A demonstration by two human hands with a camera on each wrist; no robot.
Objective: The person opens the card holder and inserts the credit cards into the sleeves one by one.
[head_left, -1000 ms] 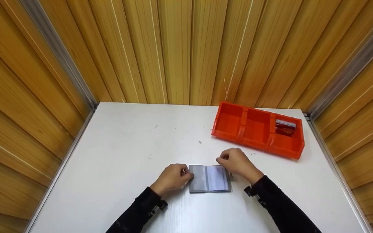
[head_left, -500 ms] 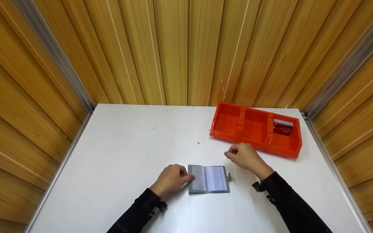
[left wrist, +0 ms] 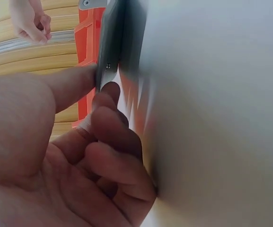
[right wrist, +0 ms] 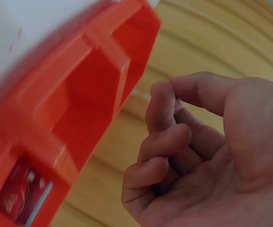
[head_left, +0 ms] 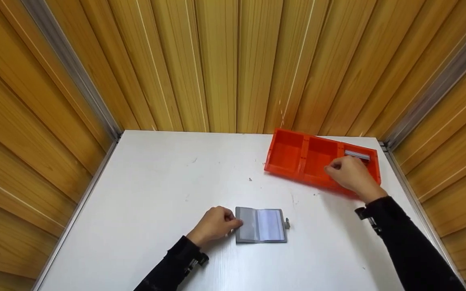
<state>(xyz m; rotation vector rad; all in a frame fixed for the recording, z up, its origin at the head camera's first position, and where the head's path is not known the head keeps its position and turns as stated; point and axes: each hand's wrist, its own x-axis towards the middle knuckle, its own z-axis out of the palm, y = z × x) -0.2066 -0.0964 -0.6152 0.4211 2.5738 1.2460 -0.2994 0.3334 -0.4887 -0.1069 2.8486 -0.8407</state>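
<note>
A small grey card holder (head_left: 248, 226) lies spread on the white table, with clear plastic sleeves showing and a snap tab on its right side. My left hand (head_left: 214, 224) pinches its left edge; the left wrist view shows the thumb above that cover (left wrist: 109, 42) and the index finger beneath. Over the right part of a red tray hovers my right hand (head_left: 350, 173). Its thumb and index tip touch, the other fingers are curled, and nothing shows between them in the right wrist view. A stack of red cards (right wrist: 22, 194) stands in the tray's end compartment.
The red three-compartment tray (head_left: 285, 171) stands at the back right, near the wood-patterned wall (head_left: 217, 64). White tabletop (head_left: 168, 169) extends left of the tray and around the card holder. Metal frame strips run along the table's sides.
My right hand has left the card holder's upper right corner and moved right and away from me, over the tray. The left hand has stayed at the holder's left edge.
</note>
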